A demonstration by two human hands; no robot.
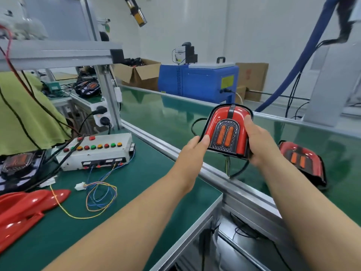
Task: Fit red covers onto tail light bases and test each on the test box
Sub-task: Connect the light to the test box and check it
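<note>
Green conveyor belt [166, 114] under grip, workshop clutter behind. I hold tail light [227, 130], red cover on, in both hands: left hand [195, 147] pinches lower corner, right hand [257, 141] wraps opposite edge. Judgement: lower flat, keep dangling cable [240, 171] clear of rail. Second light [300, 161] just right of grip, crowds spot. Test box [97, 151] well left; spare red covers [25, 204] beyond.

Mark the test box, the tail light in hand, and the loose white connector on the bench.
test box [109, 153]: head view, white top face below the buttons.
tail light in hand [226, 133]: head view, between its two amber lenses.
white connector [79, 186]: head view, plug body.
</note>
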